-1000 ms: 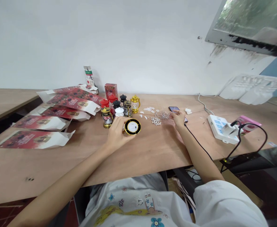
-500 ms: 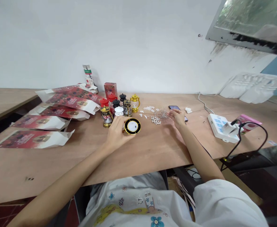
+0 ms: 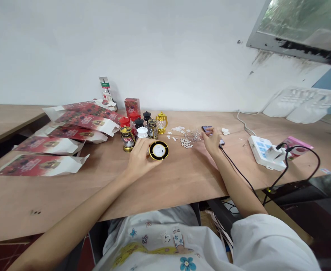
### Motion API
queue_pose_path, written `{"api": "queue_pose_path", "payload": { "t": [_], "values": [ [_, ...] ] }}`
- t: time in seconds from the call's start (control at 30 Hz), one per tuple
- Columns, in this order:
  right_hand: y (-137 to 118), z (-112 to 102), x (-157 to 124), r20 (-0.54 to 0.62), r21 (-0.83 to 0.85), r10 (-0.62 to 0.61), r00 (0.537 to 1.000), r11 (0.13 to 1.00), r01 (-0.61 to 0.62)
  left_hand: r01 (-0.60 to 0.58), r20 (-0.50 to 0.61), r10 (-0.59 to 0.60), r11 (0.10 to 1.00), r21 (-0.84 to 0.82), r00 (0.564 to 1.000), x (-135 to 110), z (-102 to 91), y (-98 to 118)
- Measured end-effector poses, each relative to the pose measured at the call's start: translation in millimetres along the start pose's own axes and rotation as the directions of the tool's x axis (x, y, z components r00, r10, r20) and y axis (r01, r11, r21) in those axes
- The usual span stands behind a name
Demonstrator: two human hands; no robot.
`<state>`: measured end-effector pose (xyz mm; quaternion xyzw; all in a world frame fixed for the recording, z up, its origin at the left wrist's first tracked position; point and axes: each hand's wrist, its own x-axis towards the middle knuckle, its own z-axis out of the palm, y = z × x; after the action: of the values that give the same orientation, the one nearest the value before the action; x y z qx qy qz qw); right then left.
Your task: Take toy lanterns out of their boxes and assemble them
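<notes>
My left hand (image 3: 138, 157) is closed round a small lantern (image 3: 159, 150), tipped so its round base, black with a gold rim and a pale centre, faces me. The lantern's body is mostly hidden behind the base. My right hand (image 3: 212, 142) hovers over the phone (image 3: 207, 128) with its fingers pinched; whatever they hold is too small to make out. Just left of it lie a heap of thin silvery wire pieces (image 3: 195, 135) and several small pale discs (image 3: 186, 143). Beyond my left hand stand a white lantern (image 3: 142, 132) and a bronze lantern (image 3: 127, 140).
Red printed cartons (image 3: 41, 165) lie overlapping at left. More lanterns, including a gold one (image 3: 161, 122), stand before a red box (image 3: 132, 107). A bottle (image 3: 107, 94) stands by the wall. At right are a white power strip (image 3: 263, 152) with cables and a pink box (image 3: 296, 146).
My right hand has shifted slightly right, from beside the wire pieces to over the phone, and its fingers have curled in more. My left hand and its lantern have hardly moved.
</notes>
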<state>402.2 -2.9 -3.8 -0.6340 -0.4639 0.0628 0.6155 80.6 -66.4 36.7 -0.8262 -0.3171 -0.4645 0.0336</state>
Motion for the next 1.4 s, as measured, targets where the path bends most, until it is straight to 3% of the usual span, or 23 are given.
{"api": "queue_pose_path", "payload": {
  "t": [0.3,0.47,0.87,0.97,1.1,1.17,1.4],
  "values": [
    [-9,-5,-4,0.017,-0.288,-0.111,0.994,0.951,0.111,-0.014,-0.002,0.014,1.0,0.008,1.0,-1,1.1,-2],
    [-5,-3,-2,0.087,-0.324,-0.089,0.992,0.939,0.113,-0.037,-0.007,0.037,0.999,0.004,0.999,-1,1.0,-2],
    [4,1,-1,0.223,-0.191,0.056,0.973,0.982,-0.013,-0.018,0.01,0.018,1.0,0.015,1.0,-1,1.0,-2],
    [4,3,-2,0.223,-0.04,0.099,0.97,0.995,-0.092,-0.03,0.006,0.03,0.999,0.01,1.0,0,0.3,-1],
    [4,6,-1,0.252,0.305,0.199,0.947,0.912,-0.273,-0.005,0.021,0.005,1.0,0.012,1.0,0,0.1,-1],
    [4,7,0,0.246,0.401,0.24,0.939,0.857,-0.324,-0.005,0.02,0.004,1.0,0.011,1.0,0,0.2,-1],
    [6,4,1,0.226,0.418,0.339,0.913,0.813,-0.405,-0.049,-0.008,0.049,0.999,-0.003,0.999,1,-1.0,1]
  ]
}}
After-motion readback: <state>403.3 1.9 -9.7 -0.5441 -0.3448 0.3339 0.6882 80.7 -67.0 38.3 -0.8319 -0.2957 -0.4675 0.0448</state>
